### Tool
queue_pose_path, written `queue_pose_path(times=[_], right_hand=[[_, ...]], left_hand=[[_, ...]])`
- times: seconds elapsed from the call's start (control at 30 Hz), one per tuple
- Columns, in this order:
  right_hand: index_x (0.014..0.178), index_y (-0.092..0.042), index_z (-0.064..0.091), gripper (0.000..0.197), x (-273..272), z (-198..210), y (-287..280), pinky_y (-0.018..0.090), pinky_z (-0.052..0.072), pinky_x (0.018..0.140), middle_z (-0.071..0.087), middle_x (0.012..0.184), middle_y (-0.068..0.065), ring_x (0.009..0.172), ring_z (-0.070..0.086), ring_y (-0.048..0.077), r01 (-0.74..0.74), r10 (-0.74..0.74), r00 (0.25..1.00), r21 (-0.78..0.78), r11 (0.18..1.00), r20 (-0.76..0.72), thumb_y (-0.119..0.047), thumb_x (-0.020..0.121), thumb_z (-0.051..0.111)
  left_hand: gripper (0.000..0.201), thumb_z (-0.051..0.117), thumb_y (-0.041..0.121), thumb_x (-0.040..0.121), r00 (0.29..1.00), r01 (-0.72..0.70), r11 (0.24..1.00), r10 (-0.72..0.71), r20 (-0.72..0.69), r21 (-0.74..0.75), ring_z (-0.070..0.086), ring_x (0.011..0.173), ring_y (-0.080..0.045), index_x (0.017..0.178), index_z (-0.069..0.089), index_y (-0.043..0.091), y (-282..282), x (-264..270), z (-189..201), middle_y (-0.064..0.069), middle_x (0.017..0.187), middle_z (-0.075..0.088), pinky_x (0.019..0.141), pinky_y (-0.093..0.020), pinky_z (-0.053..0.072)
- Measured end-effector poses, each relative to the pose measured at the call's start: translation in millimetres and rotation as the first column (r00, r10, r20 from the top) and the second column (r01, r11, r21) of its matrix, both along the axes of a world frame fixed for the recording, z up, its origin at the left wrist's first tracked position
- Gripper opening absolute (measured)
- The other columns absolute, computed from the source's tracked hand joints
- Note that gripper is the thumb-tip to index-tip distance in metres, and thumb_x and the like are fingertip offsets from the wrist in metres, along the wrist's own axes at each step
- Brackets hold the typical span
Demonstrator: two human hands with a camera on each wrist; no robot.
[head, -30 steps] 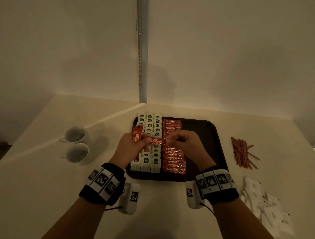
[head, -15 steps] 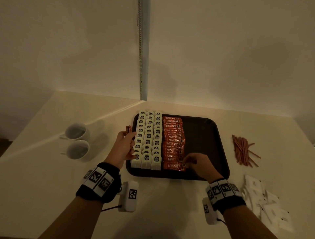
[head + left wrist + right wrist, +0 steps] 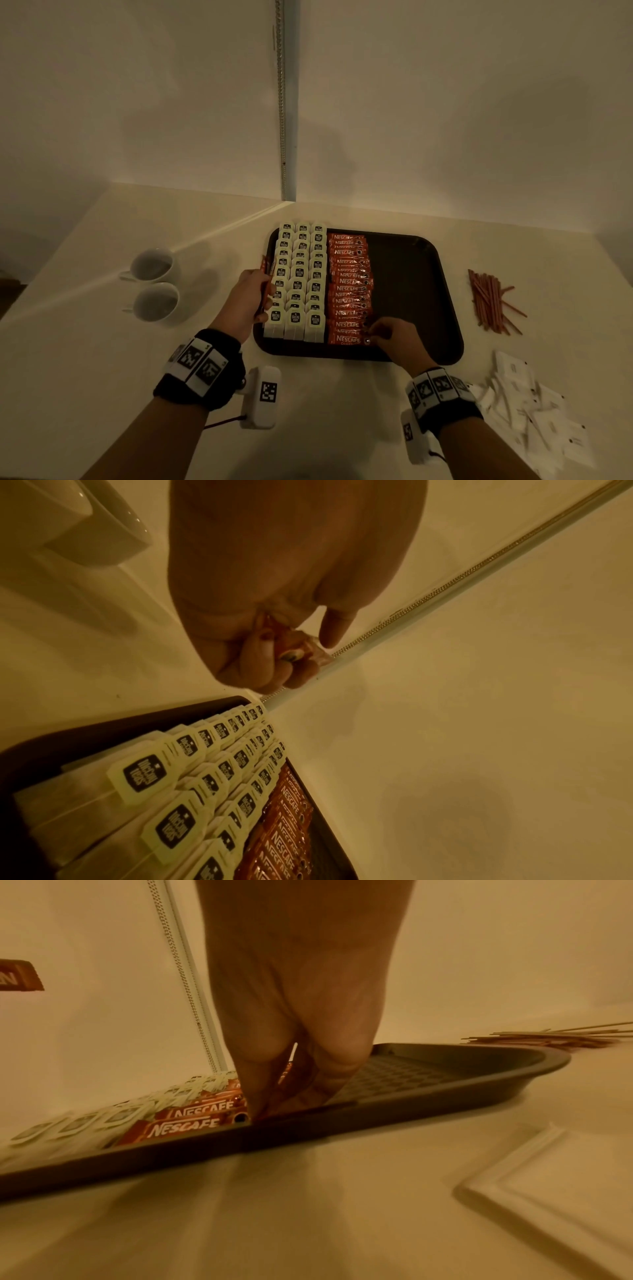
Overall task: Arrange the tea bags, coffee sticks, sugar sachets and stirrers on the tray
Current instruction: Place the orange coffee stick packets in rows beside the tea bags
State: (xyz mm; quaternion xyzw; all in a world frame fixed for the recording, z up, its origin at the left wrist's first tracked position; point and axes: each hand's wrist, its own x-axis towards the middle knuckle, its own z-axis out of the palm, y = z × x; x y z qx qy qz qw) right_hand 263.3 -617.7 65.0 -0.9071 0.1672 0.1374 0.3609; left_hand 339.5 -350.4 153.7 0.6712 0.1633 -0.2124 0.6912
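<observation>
A dark tray (image 3: 411,260) holds three columns of white tea bags (image 3: 299,274) on its left and one column of red coffee sticks (image 3: 349,287) beside them. My left hand (image 3: 251,294) hovers at the tray's left edge and grips a few spare coffee sticks (image 3: 266,267), also seen at coffee sticks (image 3: 301,645). My right hand (image 3: 383,334) is at the front of the tray, its fingertips (image 3: 263,1110) pinching the right end of the nearest coffee stick (image 3: 347,339), which lies at the front of the column.
Two white cups (image 3: 154,284) stand left of the tray. A pile of red stirrers (image 3: 489,301) lies to the right, and white sugar sachets (image 3: 534,411) are scattered at the front right. A wall runs close behind the tray.
My right hand carried one coffee stick from my left hand down to the front of the red column. My left hand moved left to the tray's edge with the remaining sticks.
</observation>
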Motion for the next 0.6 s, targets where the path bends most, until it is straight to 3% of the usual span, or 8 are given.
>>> queue_pose_path(times=[0.1,0.2,0.3,0.4,0.47,0.5,0.53,0.6], right_hand=[[0.097,-0.015,0.065,0.013,0.0,-2.4,-0.5,0.012,0.039,0.074,0.057,0.096,-0.008,0.088,0.053,0.003,0.010,-0.010,1.000,-0.011,1.000,-0.016,-0.012,0.084,0.067],[0.094,-0.016,0.063,0.012,0.1,-3.2,-0.4,0.011,0.039,0.070,0.057,0.095,-0.007,0.090,0.056,0.006,0.020,-0.021,0.999,-0.007,1.000,-0.027,-0.014,0.084,0.067],[0.096,-0.014,0.062,0.014,-0.1,-0.8,-0.3,0.009,0.038,0.063,0.057,0.093,-0.007,0.090,0.058,0.009,0.016,-0.017,0.999,-0.013,1.000,-0.029,-0.016,0.084,0.068],[0.095,-0.017,0.060,0.010,5.2,15.2,2.7,0.015,0.047,0.070,0.058,0.092,-0.007,0.090,0.060,0.010,0.019,-0.019,0.999,-0.013,1.000,0.047,-0.020,0.087,0.064],[0.098,-0.021,0.057,0.008,14.6,39.0,13.8,0.023,0.051,0.078,0.059,0.096,-0.007,0.087,0.059,0.005,0.010,-0.025,0.990,0.100,0.995,0.142,-0.025,0.091,0.058],[0.100,-0.022,0.057,0.011,20.4,53.3,22.4,0.023,0.051,0.075,0.059,0.098,-0.006,0.086,0.060,0.006,-0.007,-0.030,0.981,0.190,0.982,0.192,-0.029,0.092,0.055],[0.103,-0.023,0.057,0.015,25.9,67.8,32.2,0.022,0.051,0.072,0.060,0.099,-0.005,0.084,0.062,0.009,-0.033,-0.039,0.971,0.289,0.957,0.237,-0.032,0.092,0.053],[0.107,-0.018,0.059,0.019,34.3,91.2,50.6,0.023,0.054,0.071,0.062,0.099,-0.001,0.082,0.065,0.014,-0.096,-0.054,0.956,0.485,0.869,0.287,-0.028,0.093,0.053]], left_hand=[[0.010,0.043,0.012,0.095,0.996,0.075,0.997,-0.075,0.043,0.019,0.043,0.055,-0.010,0.092,0.052,0.014,-1.7,-1.8,3.3,0.000,0.069,0.051,0.045,-0.022,0.028],[0.005,0.056,0.012,0.093,0.981,0.159,0.986,-0.164,0.107,0.053,0.056,0.064,-0.011,0.095,0.061,0.011,-3.9,-4.8,5.2,0.000,0.074,0.061,0.055,-0.022,0.043],[0.009,0.069,0.009,0.083,0.973,0.137,0.985,-0.153,0.172,0.101,0.064,0.077,-0.015,0.092,0.067,0.008,-5.2,-5.3,3.9,-0.006,0.086,0.069,0.069,-0.025,0.050],[0.012,0.073,0.005,0.079,0.961,0.123,0.983,-0.152,0.232,0.133,0.067,0.085,-0.021,0.083,0.070,0.016,-7.8,-4.5,5.5,-0.009,0.091,0.071,0.081,-0.031,0.053],[0.013,0.072,0.006,0.081,0.934,0.186,0.965,-0.231,0.273,0.183,0.066,0.085,-0.023,0.084,0.071,0.018,-10.0,-3.8,8.5,-0.014,0.091,0.072,0.081,-0.033,0.052],[0.012,0.072,0.006,0.081,0.914,0.226,0.951,-0.281,0.293,0.210,0.065,0.081,-0.024,0.086,0.072,0.017,-11.4,-3.0,9.7,-0.017,0.089,0.071,0.078,-0.033,0.051],[0.010,0.072,0.008,0.081,0.888,0.263,0.934,-0.333,0.317,0.243,0.063,0.075,-0.021,0.088,0.072,0.015,-13.0,-2.1,10.3,-0.018,0.085,0.070,0.072,-0.031,0.050],[0.006,0.071,0.010,0.082,0.836,0.312,0.899,-0.413,0.361,0.307,0.057,0.061,-0.006,0.088,0.071,0.011,-18.4,-2.4,13.4,-0.008,0.070,0.065,0.062,-0.020,0.045]])
